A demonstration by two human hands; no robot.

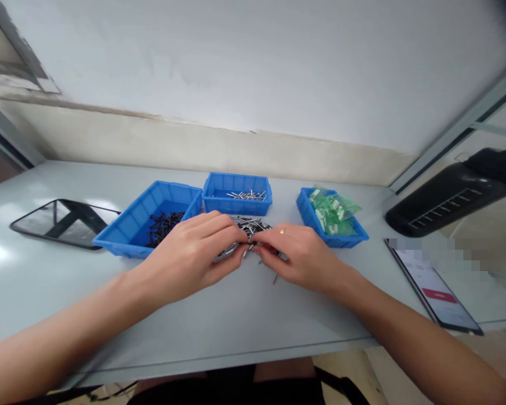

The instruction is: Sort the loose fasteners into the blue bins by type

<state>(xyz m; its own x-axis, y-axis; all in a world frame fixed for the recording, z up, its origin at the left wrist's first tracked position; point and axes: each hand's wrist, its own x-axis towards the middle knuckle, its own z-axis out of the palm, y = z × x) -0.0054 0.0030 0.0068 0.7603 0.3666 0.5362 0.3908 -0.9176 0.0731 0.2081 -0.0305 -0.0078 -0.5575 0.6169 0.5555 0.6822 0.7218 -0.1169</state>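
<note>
A pile of thin silver metal pins [253,224] lies on the light grey table in front of me, partly covered by my fingers. My left hand [200,250] reaches in from the left, its thumb and fingers pinched together at the pile's near edge. Opposite it, my right hand [301,253], with a ring on one finger, is also closed in a pinch. The fingertips of both hands almost meet. Whatever sits between them is too small and hidden to name. A few loose pins stick out below the right fingers.
Behind my left hand stands a blue bin [130,247] of dark screw-like pieces. A second blue bin [238,207] holds silver pins; a third [349,242] holds green plastic packets [333,212]. A framed mirror-like panel [63,222], a phone [436,289] and a black bottle [442,197] flank them.
</note>
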